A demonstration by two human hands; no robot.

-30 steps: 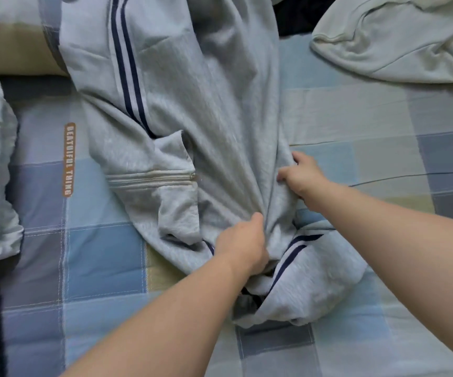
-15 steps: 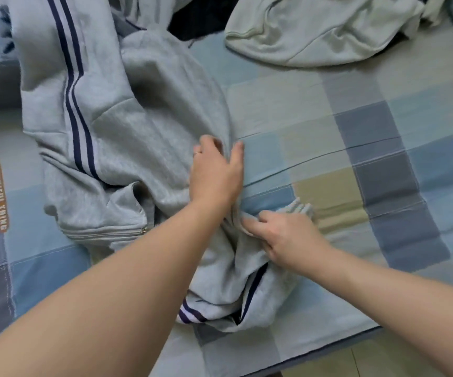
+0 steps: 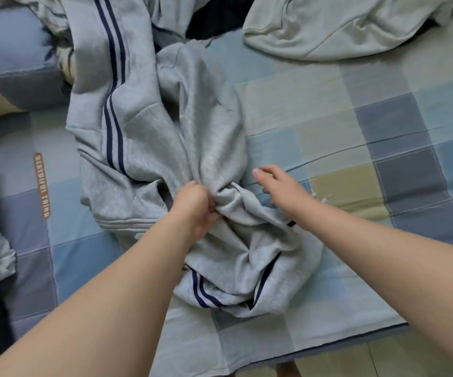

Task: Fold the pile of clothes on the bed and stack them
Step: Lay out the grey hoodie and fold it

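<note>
Grey striped garment (image 3: 149, 142) crumpled on the checked sheet (image 3: 399, 170), left of centre. Its near end is heaped close to the near edge of the bed. The left hand (image 3: 196, 206) clenches a gather of cloth at the garment's waisted middle. The right hand (image 3: 281, 186) is unclenched and holds nothing, its fingers loosely extended just beside the garment's right edge; whether it touches the sheet cannot be told.

The step appears to be spreading the garment flat before the first fold. It is best done by anchoring the gather with the left hand, taking the free right edge with the right hand, and drawing the two apart until the twist at the middle opens. The near heap should be pulled out last, and no fold begun while creases radiate from the grip.

The long axis runs from the near heap to the far left, and the navy stripes (image 3: 112, 85) follow it. The far end passes out of view, so which end is the top cannot be told. A pale garment (image 3: 342, 28) waits at the far right, well apart, and a pillow (image 3: 15, 66) lies at the far left.
</note>
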